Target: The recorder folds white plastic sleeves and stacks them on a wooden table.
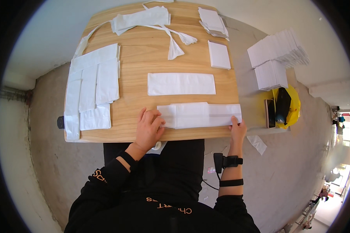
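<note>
A long white plastic bag [198, 115] lies flat along the table's near edge, with a paler band running lengthwise and a wider, overlapping section toward its left. My left hand [147, 130] is at its left end, fingers curled and the thumb side against the edge. At the opposite end my right hand [238, 130] pinches the corner, thumb on top and fingers underneath. Just beyond this bag rests another flat white bag [181, 84], touched by neither hand.
Overlapping white bags [107, 85] cover the table's left side. Farther back are a tied-looking bundle [142, 20] with loose strips, and white card stacks [219, 55]. On a grey surface to the right stand white box stacks [272, 75], a phone [270, 113] and a yellow bag [294, 106].
</note>
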`<move>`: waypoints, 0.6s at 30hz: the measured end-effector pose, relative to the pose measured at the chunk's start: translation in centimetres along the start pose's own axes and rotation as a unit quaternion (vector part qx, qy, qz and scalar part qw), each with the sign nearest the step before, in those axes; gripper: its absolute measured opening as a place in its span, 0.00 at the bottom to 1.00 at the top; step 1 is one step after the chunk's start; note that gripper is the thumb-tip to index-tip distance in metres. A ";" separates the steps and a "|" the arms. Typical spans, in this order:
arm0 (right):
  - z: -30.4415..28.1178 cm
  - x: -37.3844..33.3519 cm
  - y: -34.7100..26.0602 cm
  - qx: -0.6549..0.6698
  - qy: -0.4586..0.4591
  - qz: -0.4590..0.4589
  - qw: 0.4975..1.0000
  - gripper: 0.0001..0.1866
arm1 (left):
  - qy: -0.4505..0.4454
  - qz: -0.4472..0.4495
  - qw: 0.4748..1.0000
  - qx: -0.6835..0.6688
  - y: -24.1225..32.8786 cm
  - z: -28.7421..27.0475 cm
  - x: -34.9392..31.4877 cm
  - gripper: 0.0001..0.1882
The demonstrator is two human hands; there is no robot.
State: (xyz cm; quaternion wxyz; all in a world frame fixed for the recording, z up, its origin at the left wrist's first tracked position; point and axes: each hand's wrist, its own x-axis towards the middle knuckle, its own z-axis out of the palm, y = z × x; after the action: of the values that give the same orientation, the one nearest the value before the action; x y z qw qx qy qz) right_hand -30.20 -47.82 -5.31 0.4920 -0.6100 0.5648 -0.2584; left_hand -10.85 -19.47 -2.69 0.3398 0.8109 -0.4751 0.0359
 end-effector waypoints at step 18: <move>5.9 -8.2 -7.3 -0.106 -0.182 -0.305 0.929 0.12 | -0.003 -0.017 1.000 0.014 -0.3 0.3 -0.3 0.11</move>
State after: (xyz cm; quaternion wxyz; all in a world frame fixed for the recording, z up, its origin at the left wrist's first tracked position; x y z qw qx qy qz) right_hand -23.82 -39.17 0.91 0.4163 -0.8380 0.2761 -0.2197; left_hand -10.86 -19.31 -3.16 0.3276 0.8234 -0.4622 0.0338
